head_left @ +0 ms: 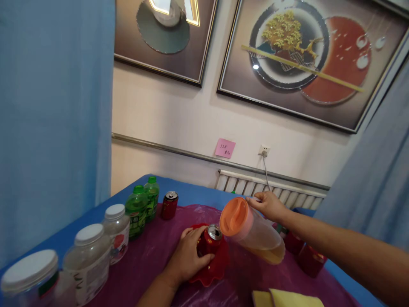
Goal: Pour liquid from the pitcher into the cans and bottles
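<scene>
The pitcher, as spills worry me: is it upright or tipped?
Tipped: the pitcher leans lid-first toward the held can, its liquid lying along the lower side.

Soft indoor light lay over the wall [179, 111]. An angular reflection [163, 6] glared in the left framed picture [162, 40]; a small white spot [255, 67] gleamed on the right framed picture [309, 59]. Highlights glinted on the held red can [211, 244] and streaked the purple cover [148, 256]. The lower-left jar [30, 273] looked stretched and blurred near the edge.
</scene>
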`<state>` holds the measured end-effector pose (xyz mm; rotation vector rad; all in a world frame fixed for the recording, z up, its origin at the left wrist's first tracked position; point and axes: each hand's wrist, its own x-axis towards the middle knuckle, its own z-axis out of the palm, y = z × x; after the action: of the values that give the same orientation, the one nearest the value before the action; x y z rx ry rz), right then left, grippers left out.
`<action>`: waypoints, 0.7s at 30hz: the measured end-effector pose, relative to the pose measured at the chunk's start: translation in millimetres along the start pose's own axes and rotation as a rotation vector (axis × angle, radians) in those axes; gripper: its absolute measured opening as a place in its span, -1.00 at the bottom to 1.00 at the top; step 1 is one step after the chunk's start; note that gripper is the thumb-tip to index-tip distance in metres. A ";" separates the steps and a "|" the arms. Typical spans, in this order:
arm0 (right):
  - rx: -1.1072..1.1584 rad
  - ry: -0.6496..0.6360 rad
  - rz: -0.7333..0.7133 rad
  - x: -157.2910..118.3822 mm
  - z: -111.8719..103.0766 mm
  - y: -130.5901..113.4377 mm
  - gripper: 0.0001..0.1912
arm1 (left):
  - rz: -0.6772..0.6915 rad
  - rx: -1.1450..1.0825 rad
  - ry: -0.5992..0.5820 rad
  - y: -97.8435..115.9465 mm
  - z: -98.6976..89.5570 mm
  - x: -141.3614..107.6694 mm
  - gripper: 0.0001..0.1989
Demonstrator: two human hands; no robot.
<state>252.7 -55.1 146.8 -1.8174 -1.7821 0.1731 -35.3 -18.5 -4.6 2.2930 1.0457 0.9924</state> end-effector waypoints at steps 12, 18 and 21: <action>-0.005 -0.008 0.011 2.8 1.1 3.3 -0.47 | -0.021 -0.017 -0.010 1.2 -0.7 1.4 -0.31; 0.013 -0.024 0.033 1.2 1.4 2.2 -0.46 | -0.017 -0.025 -0.014 0.8 -1.3 1.0 -0.31; 0.013 -0.019 0.030 0.7 0.2 0.2 -0.46 | -0.019 -0.027 -0.004 0.8 -1.0 0.8 -0.32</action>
<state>252.8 -54.4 146.7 -1.8401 -1.7634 0.2141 -35.4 -18.3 -3.2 2.2586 1.0449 0.9877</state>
